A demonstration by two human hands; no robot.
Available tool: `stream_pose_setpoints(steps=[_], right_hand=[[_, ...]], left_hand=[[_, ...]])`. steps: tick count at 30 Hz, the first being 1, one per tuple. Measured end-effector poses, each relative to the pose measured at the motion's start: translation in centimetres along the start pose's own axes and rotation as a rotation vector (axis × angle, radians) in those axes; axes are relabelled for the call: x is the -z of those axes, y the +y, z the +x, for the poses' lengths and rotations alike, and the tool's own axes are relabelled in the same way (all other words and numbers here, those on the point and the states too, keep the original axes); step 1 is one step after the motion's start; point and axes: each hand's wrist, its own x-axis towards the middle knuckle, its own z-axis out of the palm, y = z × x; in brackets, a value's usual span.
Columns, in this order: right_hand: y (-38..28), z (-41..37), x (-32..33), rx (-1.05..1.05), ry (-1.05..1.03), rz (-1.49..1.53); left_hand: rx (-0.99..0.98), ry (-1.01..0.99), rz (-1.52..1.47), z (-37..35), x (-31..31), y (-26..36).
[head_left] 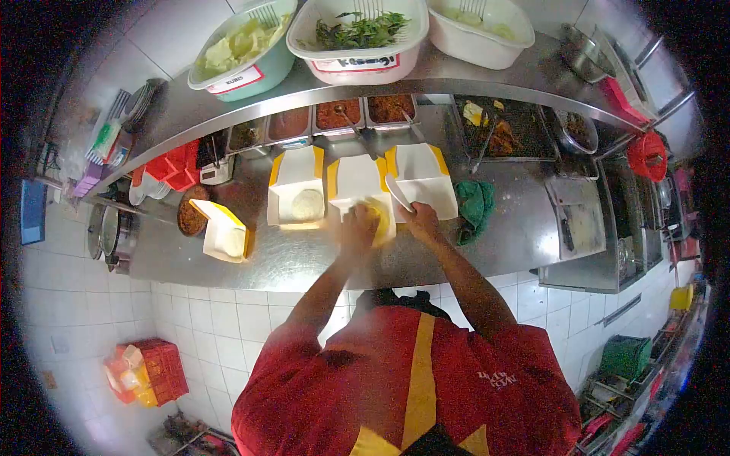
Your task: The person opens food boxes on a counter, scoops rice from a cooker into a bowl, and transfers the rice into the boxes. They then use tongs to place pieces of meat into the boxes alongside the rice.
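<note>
My left hand (357, 230) is in the front part of the middle open paper food box (356, 175). Its fingers curl over a yellowish round thing (375, 220), blurred and partly hidden. My right hand (422, 223) grips a white paddle-like utensil (396, 191), slanting up and left between the middle box and the right box (422, 193). In the left box (296, 169) lies a round mound of white rice (307, 205). Another open box (225, 237) stands turned at an angle farther left, with something white inside.
Metal pans of red sauce (340, 114) line the back under a steel shelf (426, 85) bearing tubs of cut vegetables (357, 45). A green cloth (475, 209) lies right of the boxes. Farther right are a dark tray (525, 140) and a white cutting board (582, 213) with a knife.
</note>
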Motion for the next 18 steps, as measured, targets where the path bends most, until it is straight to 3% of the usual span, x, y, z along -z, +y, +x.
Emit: stream_pose_setpoints(steps=[6, 9, 11, 12, 14, 15, 17, 18], right_hand=[[2.7, 0.1, -1.5, 0.113, 0.164, 0.054], [2.8, -0.8, -1.3, 0.137, 0.255, 0.014], [1.2, -2.3, 1.5, 0.359, 0.222, -0.134], [1.7, -2.4, 1.6, 0.358, 0.222, -0.133], [3.2, -2.7, 1.5, 0.094, 0.129, 0.091], [4.0, -3.1, 1.5, 0.094, 0.125, 0.09], [4.7, -4.2, 2.1, 0.306, 0.334, -0.073], [4.9, -4.6, 2.4, 0.322, 0.341, -0.076]], left_hand=[[0.079, -0.059, 0.039, 0.5, 1.4, 3.4], [0.034, 0.07, 0.01, 0.1, 2.5, 4.2], [0.024, 0.007, -0.118, 0.0, 2.3, 4.2], [0.024, 0.006, -0.118, 0.0, 1.9, 4.0], [0.036, -0.033, -0.069, 0.0, 1.0, 3.8], [0.04, -0.035, -0.069, -0.4, 0.5, 4.0], [0.217, -0.056, -0.184, -0.1, 1.8, 5.6], [0.217, -0.038, -0.184, 0.0, 1.9, 5.8]])
